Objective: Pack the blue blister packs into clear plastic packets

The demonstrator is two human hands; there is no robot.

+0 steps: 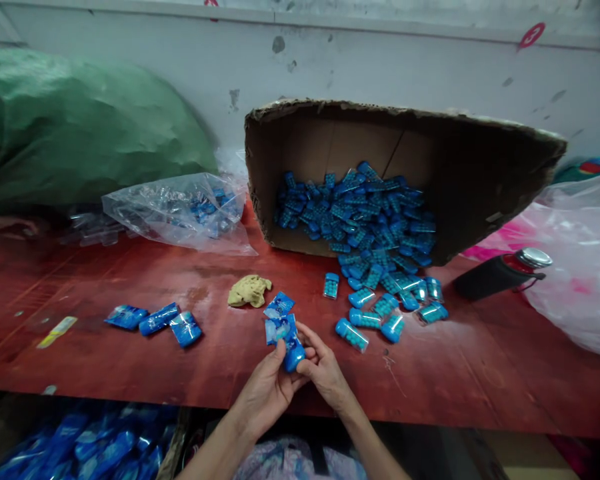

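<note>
Both hands meet at the near edge of the red bench (130,347), working one small blue pack (293,355) that seems to be going into a clear sleeve. The left hand (266,392) cups it from below, thumb up along its left side, and the right hand (325,372) pinches it from the right; the fingers of both are clamped on the pack. Two more wrapped packs (279,317) fan out just beyond the fingertips, touching the held one or nearly so; the view is too small to tell whether they are gripped as well.

By my judgement the step in hand is bagging or sealing a single pack, and the next move calls for a steady pinch with one hand while the other frees itself to set the piece down or fetch another.

Three finished packs (155,320) lie in a row to the left. A scatter of loose blue containers (370,313) lies to the right, spilling from a tipped cardboard box (330,133) at the far side. A crumpled tan rag (250,291) sits just beyond the hands, and a clear plastic bag (175,210) rests far left.

Both forearms come in from the near edge, wrists bent slightly inward.
</note>
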